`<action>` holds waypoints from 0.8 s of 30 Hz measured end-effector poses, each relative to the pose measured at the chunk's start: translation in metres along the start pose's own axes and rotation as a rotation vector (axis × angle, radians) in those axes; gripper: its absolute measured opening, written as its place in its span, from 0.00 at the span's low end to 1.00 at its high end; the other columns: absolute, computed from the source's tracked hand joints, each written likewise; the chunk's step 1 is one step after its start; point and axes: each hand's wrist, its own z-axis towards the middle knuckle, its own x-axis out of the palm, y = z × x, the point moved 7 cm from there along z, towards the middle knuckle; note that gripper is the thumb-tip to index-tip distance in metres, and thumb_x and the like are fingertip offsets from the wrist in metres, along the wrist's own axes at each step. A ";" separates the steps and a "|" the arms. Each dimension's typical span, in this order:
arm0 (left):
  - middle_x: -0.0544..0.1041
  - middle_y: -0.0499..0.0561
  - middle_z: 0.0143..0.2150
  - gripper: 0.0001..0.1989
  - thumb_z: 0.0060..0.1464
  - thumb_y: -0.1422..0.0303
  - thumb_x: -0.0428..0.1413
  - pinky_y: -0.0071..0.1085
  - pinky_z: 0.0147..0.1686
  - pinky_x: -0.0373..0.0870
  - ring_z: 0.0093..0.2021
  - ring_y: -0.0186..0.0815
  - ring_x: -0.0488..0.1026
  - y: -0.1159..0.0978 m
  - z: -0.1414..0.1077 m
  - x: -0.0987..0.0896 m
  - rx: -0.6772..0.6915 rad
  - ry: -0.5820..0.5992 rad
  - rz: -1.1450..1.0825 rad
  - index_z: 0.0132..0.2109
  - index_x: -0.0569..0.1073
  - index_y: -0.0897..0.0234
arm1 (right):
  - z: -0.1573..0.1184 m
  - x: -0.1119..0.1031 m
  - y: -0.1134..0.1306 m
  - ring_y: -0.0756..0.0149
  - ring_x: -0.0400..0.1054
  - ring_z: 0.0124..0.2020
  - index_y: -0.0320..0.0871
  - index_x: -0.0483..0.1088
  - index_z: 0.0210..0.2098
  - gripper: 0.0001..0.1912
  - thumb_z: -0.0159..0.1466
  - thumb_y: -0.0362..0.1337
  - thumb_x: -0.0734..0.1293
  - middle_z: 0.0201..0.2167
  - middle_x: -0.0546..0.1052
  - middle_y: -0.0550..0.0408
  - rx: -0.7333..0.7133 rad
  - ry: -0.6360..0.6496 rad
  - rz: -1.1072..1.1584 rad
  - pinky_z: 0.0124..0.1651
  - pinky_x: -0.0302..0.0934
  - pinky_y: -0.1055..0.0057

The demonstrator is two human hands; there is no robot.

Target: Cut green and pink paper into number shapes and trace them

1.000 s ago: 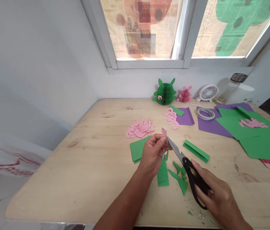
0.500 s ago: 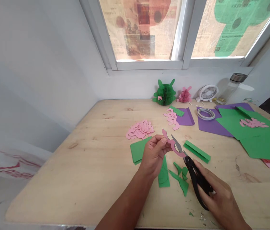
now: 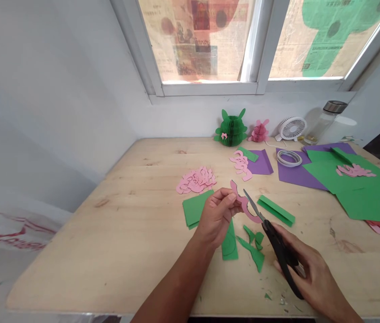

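Observation:
Between the thumb and fingers of my left hand (image 3: 219, 213) is a curved strip of pink paper (image 3: 249, 214), wavy along its edge. My right hand (image 3: 306, 262) grips black-handled scissors (image 3: 279, 244), whose blades point up and left beside the strip. The blades look nearly closed, and part of them overlaps the paper. Beneath my left hand lie a folded green paper (image 3: 195, 207) and a green strip with a drawn outline (image 3: 229, 244). Green offcuts (image 3: 254, 249) are scattered between my hands.
Pink cutouts (image 3: 196, 180) are heaped left of centre, more (image 3: 241, 166) beside purple paper (image 3: 262, 162). A tape roll (image 3: 289, 158) and green sheets (image 3: 372, 197) lie right. Along the wall stand a green paper figure (image 3: 232, 131), a pink one (image 3: 260, 132), a fan (image 3: 292, 129) and a bottle (image 3: 326, 121).
The scissor blades have come closer together. My right hand and the scissors have shifted slightly right and down, and the pink strip has tilted a little in my left hand.

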 end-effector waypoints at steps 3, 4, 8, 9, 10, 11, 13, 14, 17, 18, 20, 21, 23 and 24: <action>0.75 0.47 0.25 0.10 0.43 0.68 0.66 0.31 0.35 0.70 0.28 0.31 0.72 0.000 0.000 0.000 -0.004 -0.007 0.010 0.28 0.72 0.65 | -0.002 0.001 0.001 0.57 0.64 0.58 0.46 0.60 0.63 0.33 0.60 0.32 0.68 0.60 0.69 0.46 0.033 0.007 0.066 0.54 0.63 0.72; 0.75 0.47 0.25 0.10 0.43 0.68 0.66 0.31 0.35 0.70 0.27 0.31 0.71 0.000 0.000 0.000 -0.003 -0.004 0.014 0.28 0.72 0.66 | -0.002 0.002 0.002 0.56 0.64 0.58 0.46 0.60 0.64 0.34 0.59 0.32 0.69 0.60 0.68 0.46 0.047 0.010 0.088 0.53 0.64 0.72; 0.74 0.47 0.24 0.11 0.43 0.67 0.67 0.31 0.35 0.70 0.26 0.31 0.71 0.000 0.000 0.003 -0.013 0.021 0.030 0.27 0.72 0.66 | -0.002 0.005 0.004 0.57 0.63 0.59 0.47 0.59 0.64 0.33 0.61 0.32 0.67 0.61 0.67 0.46 0.081 0.019 0.132 0.53 0.64 0.72; 0.74 0.47 0.25 0.11 0.42 0.67 0.67 0.31 0.35 0.70 0.27 0.31 0.71 0.000 -0.001 0.003 -0.020 0.023 0.031 0.27 0.72 0.66 | -0.002 0.005 0.004 0.58 0.63 0.60 0.47 0.59 0.64 0.32 0.61 0.32 0.67 0.61 0.67 0.47 0.076 0.013 0.128 0.54 0.63 0.71; 0.75 0.47 0.25 0.11 0.42 0.67 0.67 0.31 0.35 0.70 0.27 0.31 0.71 0.001 -0.001 0.003 -0.028 0.024 0.034 0.28 0.72 0.66 | -0.002 0.004 0.005 0.58 0.63 0.60 0.47 0.59 0.64 0.31 0.62 0.31 0.65 0.61 0.67 0.48 0.069 0.007 0.121 0.55 0.62 0.71; 0.75 0.47 0.25 0.12 0.42 0.66 0.67 0.31 0.35 0.70 0.27 0.31 0.71 0.001 -0.001 0.003 -0.034 0.026 0.037 0.27 0.72 0.66 | -0.002 0.004 0.005 0.59 0.63 0.60 0.47 0.59 0.64 0.31 0.62 0.30 0.65 0.61 0.67 0.48 0.059 0.002 0.110 0.55 0.62 0.71; 0.74 0.47 0.24 0.11 0.43 0.66 0.67 0.31 0.35 0.70 0.27 0.31 0.71 0.002 -0.001 0.004 -0.038 0.035 0.040 0.27 0.72 0.66 | -0.002 0.004 0.005 0.60 0.64 0.59 0.47 0.59 0.64 0.31 0.62 0.28 0.64 0.61 0.68 0.49 0.030 -0.003 0.079 0.54 0.63 0.72; 0.74 0.47 0.24 0.11 0.43 0.67 0.66 0.31 0.36 0.70 0.27 0.31 0.71 0.002 -0.001 0.004 -0.035 0.041 0.038 0.27 0.72 0.66 | -0.002 0.004 0.005 0.60 0.65 0.58 0.47 0.59 0.64 0.32 0.61 0.28 0.64 0.61 0.68 0.50 0.013 -0.008 0.059 0.54 0.63 0.72; 0.74 0.46 0.23 0.10 0.44 0.68 0.66 0.30 0.35 0.69 0.27 0.30 0.70 0.001 -0.001 0.005 -0.024 0.042 0.019 0.27 0.72 0.66 | -0.002 0.002 0.007 0.60 0.67 0.57 0.48 0.59 0.64 0.33 0.60 0.28 0.65 0.59 0.70 0.51 -0.044 -0.036 -0.002 0.54 0.64 0.72; 0.73 0.46 0.23 0.10 0.43 0.68 0.66 0.29 0.35 0.69 0.26 0.29 0.70 0.001 -0.001 0.005 -0.023 0.036 0.014 0.27 0.72 0.66 | -0.002 0.001 0.008 0.60 0.68 0.56 0.47 0.59 0.64 0.32 0.60 0.29 0.65 0.59 0.71 0.51 -0.057 -0.041 -0.019 0.54 0.65 0.72; 0.73 0.45 0.23 0.11 0.42 0.67 0.67 0.30 0.35 0.70 0.26 0.29 0.70 0.001 -0.001 0.004 -0.025 0.018 0.016 0.27 0.72 0.66 | -0.001 0.001 0.010 0.59 0.69 0.55 0.46 0.60 0.64 0.32 0.60 0.29 0.65 0.58 0.71 0.50 -0.078 -0.043 -0.045 0.53 0.66 0.72; 0.73 0.45 0.23 0.12 0.41 0.67 0.68 0.30 0.34 0.70 0.26 0.29 0.69 0.001 -0.001 0.003 -0.027 0.009 0.018 0.27 0.72 0.66 | -0.001 0.000 0.012 0.59 0.70 0.54 0.46 0.60 0.64 0.32 0.60 0.29 0.65 0.57 0.72 0.50 -0.086 -0.046 -0.056 0.52 0.66 0.72; 0.73 0.45 0.24 0.12 0.40 0.67 0.68 0.30 0.34 0.71 0.26 0.29 0.69 0.001 -0.001 0.003 -0.029 -0.002 0.022 0.27 0.72 0.66 | 0.000 -0.002 0.015 0.59 0.71 0.53 0.46 0.60 0.63 0.32 0.60 0.29 0.65 0.56 0.73 0.50 -0.100 -0.054 -0.073 0.51 0.67 0.72; 0.72 0.45 0.24 0.12 0.40 0.67 0.68 0.30 0.34 0.71 0.26 0.29 0.69 0.001 -0.001 0.003 -0.028 0.000 0.022 0.27 0.72 0.65 | 0.000 -0.002 0.016 0.59 0.71 0.53 0.46 0.60 0.63 0.32 0.60 0.29 0.65 0.56 0.73 0.50 -0.106 -0.059 -0.081 0.51 0.68 0.73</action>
